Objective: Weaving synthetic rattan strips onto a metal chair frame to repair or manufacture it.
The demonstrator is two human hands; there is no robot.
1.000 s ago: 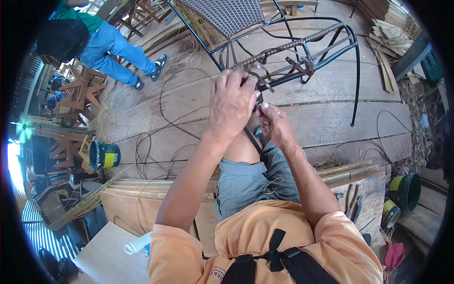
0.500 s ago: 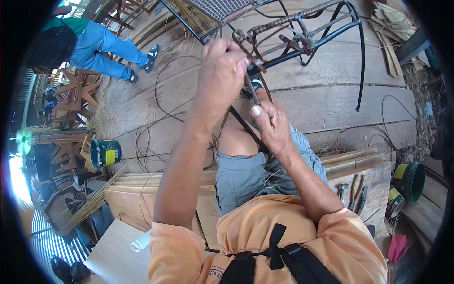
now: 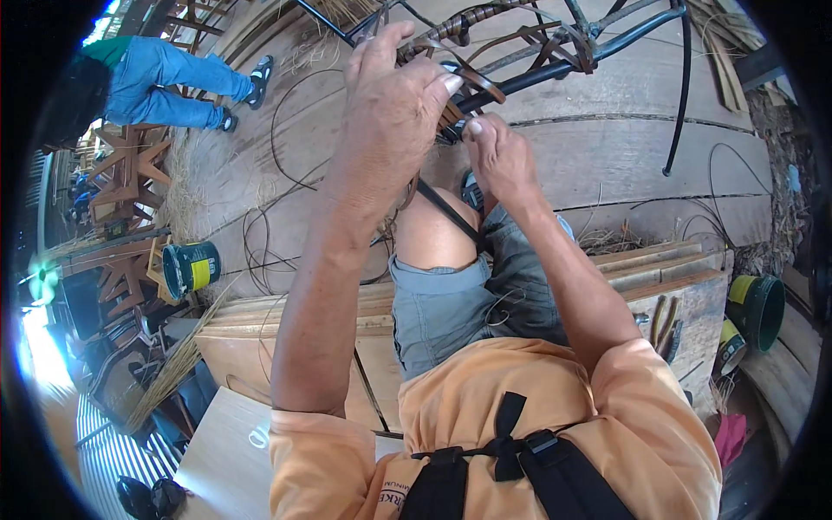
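Note:
A dark metal frame (image 3: 555,69) stands at the top of the view, partly wrapped with brown strip (image 3: 455,26). Loose strip crosses its near end in a curved loop (image 3: 479,82). My left hand (image 3: 390,113) is at that near end, its thumb beside the loop and its fingers bent over the wrapping; the palm side is hidden. Just below and right of it, my right hand (image 3: 503,160) is closed in a pinch by the lower rail. The fingertips hide most of what it grips, seemingly the strip's end. A dark bar (image 3: 451,212) slants past my bare knee.
Thin dark strands (image 3: 260,247) curl on the plank floor at left. Green buckets stand at left (image 3: 191,269) and right (image 3: 756,312). Hand tools (image 3: 666,325) lie on a board at my right. A person in jeans (image 3: 186,82) stands upper left.
The frame's near end appears higher in view. My right hand has moved up closer to my left; the long straight piece showing above it earlier is largely out of sight.

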